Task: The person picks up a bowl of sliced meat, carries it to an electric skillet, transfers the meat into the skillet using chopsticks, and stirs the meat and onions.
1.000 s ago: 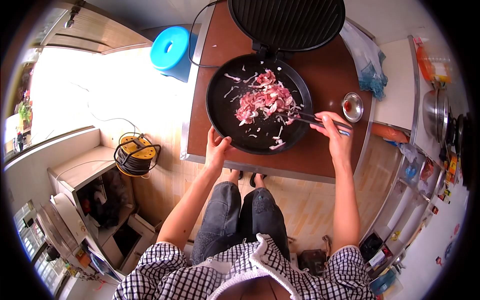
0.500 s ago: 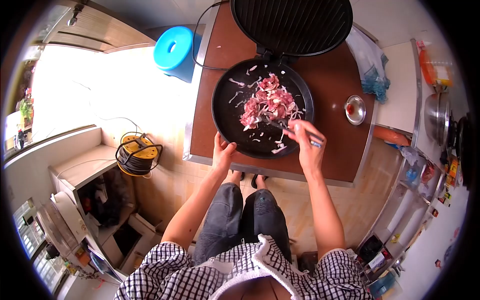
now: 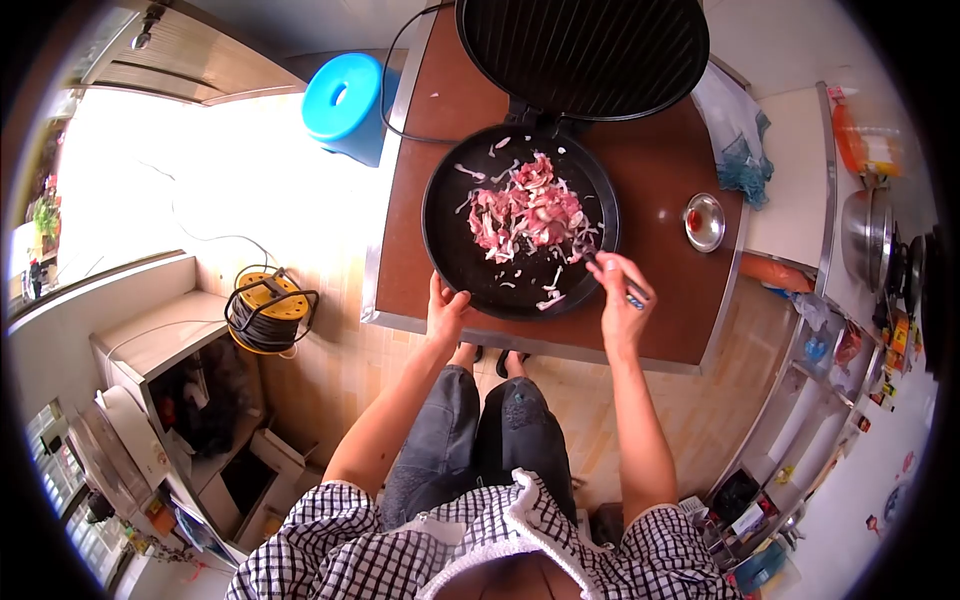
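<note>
Meat [image 3: 530,212] heaped in the pan [image 3: 462,258]

The meat lies at the pan's middle, pale scraps [image 3: 548,301] strewn around it. The right hand's [image 3: 622,308] grip is clamped on chopsticks [image 3: 590,257] reaching over the pan's right side, beside the meat. The left hand [image 3: 447,316] touches the pan's near-left edge (whether that grip is closed, I cannot tell). The lid [image 3: 585,50] stands open behind the pan. Right of the pan, a bowl [image 3: 711,224] sits on the worktop [image 3: 690,300]; left of the pan is a stool [image 3: 362,112].

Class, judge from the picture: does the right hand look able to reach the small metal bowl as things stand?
Probably yes: only brown tabletop lies between the right hand and metal bowl, though the dark utensil in that hand might hamper grasping.
</note>
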A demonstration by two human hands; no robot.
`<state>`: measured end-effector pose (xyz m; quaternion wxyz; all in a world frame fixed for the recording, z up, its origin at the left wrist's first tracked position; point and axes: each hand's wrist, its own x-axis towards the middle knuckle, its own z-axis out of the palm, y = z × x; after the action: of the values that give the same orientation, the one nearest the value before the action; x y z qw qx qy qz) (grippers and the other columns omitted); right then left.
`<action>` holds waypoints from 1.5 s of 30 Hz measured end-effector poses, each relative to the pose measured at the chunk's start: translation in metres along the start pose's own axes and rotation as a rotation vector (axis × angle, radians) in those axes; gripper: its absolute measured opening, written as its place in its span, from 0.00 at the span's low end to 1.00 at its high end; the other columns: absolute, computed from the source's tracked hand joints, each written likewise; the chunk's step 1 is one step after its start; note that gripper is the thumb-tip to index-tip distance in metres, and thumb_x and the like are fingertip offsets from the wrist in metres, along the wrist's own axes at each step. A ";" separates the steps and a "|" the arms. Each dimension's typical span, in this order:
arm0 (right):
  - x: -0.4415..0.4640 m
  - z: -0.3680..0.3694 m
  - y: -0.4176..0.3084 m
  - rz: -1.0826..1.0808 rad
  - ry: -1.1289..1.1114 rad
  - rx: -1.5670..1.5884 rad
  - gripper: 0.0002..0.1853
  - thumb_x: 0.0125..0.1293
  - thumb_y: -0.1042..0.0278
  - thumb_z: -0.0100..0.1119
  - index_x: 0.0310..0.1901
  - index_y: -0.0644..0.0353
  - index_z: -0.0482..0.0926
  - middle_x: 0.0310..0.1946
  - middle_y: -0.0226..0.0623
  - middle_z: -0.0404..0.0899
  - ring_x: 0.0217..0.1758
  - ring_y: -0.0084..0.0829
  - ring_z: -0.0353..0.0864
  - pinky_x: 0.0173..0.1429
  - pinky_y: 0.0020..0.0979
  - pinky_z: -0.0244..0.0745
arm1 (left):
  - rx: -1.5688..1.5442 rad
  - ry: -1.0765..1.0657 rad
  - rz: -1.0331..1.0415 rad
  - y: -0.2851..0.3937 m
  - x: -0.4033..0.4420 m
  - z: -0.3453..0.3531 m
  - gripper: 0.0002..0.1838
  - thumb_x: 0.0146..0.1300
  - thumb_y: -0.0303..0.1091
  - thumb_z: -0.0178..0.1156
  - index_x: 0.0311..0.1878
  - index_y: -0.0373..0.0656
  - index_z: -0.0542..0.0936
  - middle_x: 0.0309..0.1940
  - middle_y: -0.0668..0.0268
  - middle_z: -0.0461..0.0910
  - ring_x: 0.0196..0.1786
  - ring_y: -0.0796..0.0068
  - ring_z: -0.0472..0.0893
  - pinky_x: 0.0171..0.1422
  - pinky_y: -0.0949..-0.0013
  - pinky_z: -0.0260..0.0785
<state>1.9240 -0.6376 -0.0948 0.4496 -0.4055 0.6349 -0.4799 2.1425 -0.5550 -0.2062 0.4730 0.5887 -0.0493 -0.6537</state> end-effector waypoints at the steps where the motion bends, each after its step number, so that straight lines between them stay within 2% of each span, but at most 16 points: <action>1: -0.003 0.003 0.000 0.018 -0.064 -0.034 0.13 0.66 0.67 0.53 0.38 0.72 0.78 0.34 0.39 0.80 0.36 0.29 0.81 0.44 0.27 0.78 | 0.004 0.007 0.003 -0.002 0.001 -0.001 0.38 0.58 0.23 0.52 0.69 0.55 0.48 0.49 0.66 0.72 0.44 0.75 0.76 0.40 0.73 0.72; 2: -0.008 0.006 0.000 0.040 -0.127 -0.067 0.14 0.66 0.66 0.53 0.39 0.73 0.77 0.36 0.41 0.79 0.38 0.31 0.81 0.45 0.28 0.79 | 0.010 0.012 0.008 -0.005 0.003 -0.003 0.36 0.58 0.22 0.51 0.68 0.55 0.49 0.49 0.66 0.72 0.44 0.74 0.76 0.41 0.71 0.73; 3: -0.014 0.008 -0.002 0.041 -0.114 -0.017 0.12 0.66 0.68 0.53 0.38 0.72 0.78 0.33 0.39 0.80 0.36 0.29 0.82 0.41 0.25 0.78 | 0.017 0.018 0.012 -0.008 0.004 -0.005 0.35 0.59 0.21 0.49 0.68 0.55 0.50 0.48 0.66 0.72 0.44 0.73 0.76 0.42 0.70 0.73; 8: -0.011 -0.018 -0.003 -0.027 0.029 0.001 0.13 0.66 0.68 0.52 0.39 0.72 0.78 0.35 0.41 0.80 0.36 0.31 0.82 0.42 0.26 0.79 | 0.011 0.007 0.021 -0.016 0.010 -0.008 0.33 0.59 0.20 0.48 0.67 0.55 0.52 0.48 0.67 0.72 0.45 0.71 0.76 0.44 0.67 0.74; 10: -0.012 -0.016 0.010 0.050 -0.035 -0.009 0.12 0.66 0.68 0.53 0.38 0.71 0.78 0.34 0.41 0.80 0.35 0.30 0.82 0.42 0.26 0.79 | -0.006 -0.009 0.063 -0.019 0.013 -0.009 0.33 0.59 0.20 0.48 0.66 0.56 0.53 0.48 0.67 0.71 0.46 0.71 0.75 0.45 0.66 0.74; 15: -0.018 -0.017 -0.013 0.003 -0.023 -0.121 0.12 0.65 0.68 0.54 0.38 0.71 0.79 0.33 0.38 0.80 0.34 0.27 0.81 0.43 0.26 0.79 | -0.022 0.022 0.055 -0.024 0.016 -0.012 0.34 0.56 0.18 0.48 0.66 0.54 0.54 0.48 0.66 0.72 0.47 0.72 0.75 0.49 0.69 0.71; 19: 0.012 0.003 -0.006 -0.013 0.016 0.106 0.12 0.66 0.68 0.53 0.38 0.71 0.78 0.34 0.37 0.80 0.38 0.26 0.80 0.44 0.26 0.78 | -0.002 0.012 0.090 -0.032 0.023 -0.014 0.32 0.58 0.19 0.49 0.65 0.55 0.56 0.47 0.68 0.72 0.46 0.72 0.75 0.49 0.66 0.72; 22: 0.009 -0.002 0.022 -0.004 -0.076 0.001 0.12 0.66 0.68 0.53 0.38 0.72 0.78 0.35 0.38 0.80 0.37 0.30 0.82 0.43 0.26 0.78 | 0.074 0.073 0.051 -0.036 0.028 -0.017 0.32 0.58 0.19 0.49 0.65 0.55 0.56 0.47 0.69 0.73 0.47 0.73 0.74 0.49 0.67 0.71; 28: 0.007 -0.018 0.000 -0.038 0.103 0.003 0.13 0.66 0.67 0.52 0.39 0.71 0.78 0.35 0.40 0.80 0.37 0.31 0.82 0.42 0.26 0.79 | 0.043 0.024 0.076 -0.035 0.026 -0.018 0.35 0.58 0.18 0.50 0.67 0.54 0.53 0.49 0.67 0.72 0.48 0.73 0.74 0.50 0.69 0.71; 33: 0.028 -0.024 0.027 0.046 0.135 0.108 0.16 0.66 0.65 0.53 0.39 0.74 0.77 0.35 0.43 0.79 0.36 0.30 0.81 0.43 0.27 0.79 | 0.168 0.001 0.005 -0.024 0.011 -0.033 0.33 0.62 0.32 0.55 0.68 0.57 0.52 0.54 0.66 0.69 0.52 0.71 0.73 0.54 0.64 0.68; 36: 0.014 -0.029 0.002 0.091 0.145 0.153 0.15 0.66 0.65 0.53 0.40 0.73 0.77 0.36 0.42 0.79 0.37 0.32 0.82 0.43 0.26 0.79 | 0.299 0.064 -0.053 -0.014 -0.013 -0.058 0.30 0.63 0.36 0.54 0.67 0.55 0.56 0.58 0.64 0.67 0.55 0.69 0.73 0.57 0.62 0.66; 40: -0.027 -0.021 -0.019 0.001 -0.096 0.046 0.11 0.66 0.69 0.52 0.38 0.69 0.78 0.39 0.44 0.80 0.39 0.34 0.82 0.46 0.26 0.77 | 0.346 0.146 -0.084 -0.016 -0.043 -0.095 0.26 0.63 0.37 0.53 0.64 0.52 0.59 0.57 0.63 0.67 0.55 0.69 0.73 0.57 0.62 0.66; 42: -0.041 -0.016 -0.012 -0.309 -0.352 -0.280 0.06 0.62 0.75 0.55 0.36 0.66 0.80 0.38 0.43 0.81 0.40 0.32 0.82 0.44 0.27 0.76 | 0.348 0.156 -0.095 -0.023 -0.053 -0.108 0.26 0.63 0.37 0.53 0.64 0.52 0.60 0.56 0.63 0.67 0.55 0.70 0.73 0.56 0.62 0.66; 43: -0.049 -0.011 -0.005 -0.284 -0.419 -0.308 0.06 0.58 0.80 0.55 0.35 0.65 0.81 0.36 0.42 0.82 0.40 0.31 0.81 0.42 0.27 0.75 | 0.353 0.146 -0.101 -0.024 -0.058 -0.112 0.26 0.63 0.37 0.53 0.64 0.51 0.60 0.56 0.63 0.68 0.55 0.70 0.73 0.56 0.62 0.67; 44: -0.055 -0.012 0.004 -0.243 -0.463 -0.364 0.06 0.58 0.78 0.57 0.36 0.63 0.81 0.36 0.42 0.81 0.40 0.36 0.82 0.44 0.30 0.75 | 0.359 0.136 -0.107 -0.026 -0.064 -0.116 0.26 0.63 0.37 0.53 0.64 0.51 0.60 0.56 0.63 0.68 0.55 0.70 0.73 0.56 0.63 0.67; 45: -0.061 -0.016 0.007 -0.204 -0.437 -0.342 0.06 0.58 0.78 0.57 0.36 0.64 0.81 0.36 0.42 0.81 0.39 0.35 0.82 0.43 0.29 0.76 | 0.373 0.138 -0.118 -0.028 -0.067 -0.119 0.25 0.64 0.36 0.53 0.64 0.51 0.61 0.55 0.63 0.68 0.54 0.70 0.73 0.56 0.64 0.67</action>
<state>1.9245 -0.5748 -0.0881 0.4502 -0.6308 0.5506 -0.3101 2.2144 -0.4354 -0.2108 0.3189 0.7114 -0.1023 -0.6179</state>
